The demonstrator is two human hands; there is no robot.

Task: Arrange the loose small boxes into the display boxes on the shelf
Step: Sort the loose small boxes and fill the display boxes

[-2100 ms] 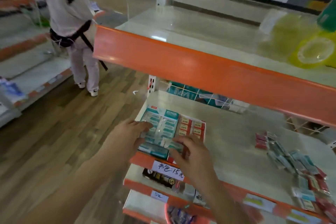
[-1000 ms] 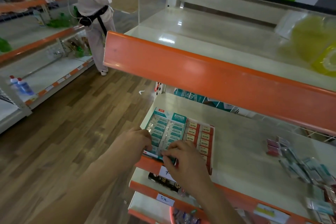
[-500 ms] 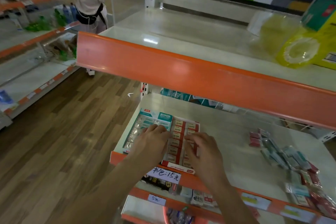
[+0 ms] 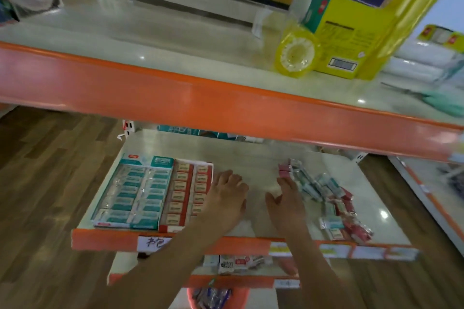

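Both hands hover empty over the shelf point(image 4: 251, 158), left hand point(image 4: 227, 198) loosely spread beside the red box point(image 4: 187, 193), right hand point(image 4: 286, 202) straight-fingered at the loose boxes point(image 4: 326, 198).

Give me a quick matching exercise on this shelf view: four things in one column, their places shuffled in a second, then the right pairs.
Things:
1. teal display box
2. red display box
3. loose small boxes
4. yellow tape roll

Places:
A. upper shelf, beside a yellow carton
B. far left of the middle shelf
C. scattered at the right of the middle shelf, by the right hand
D. between the teal box and the left hand

Pairs: 1-B, 2-D, 3-C, 4-A
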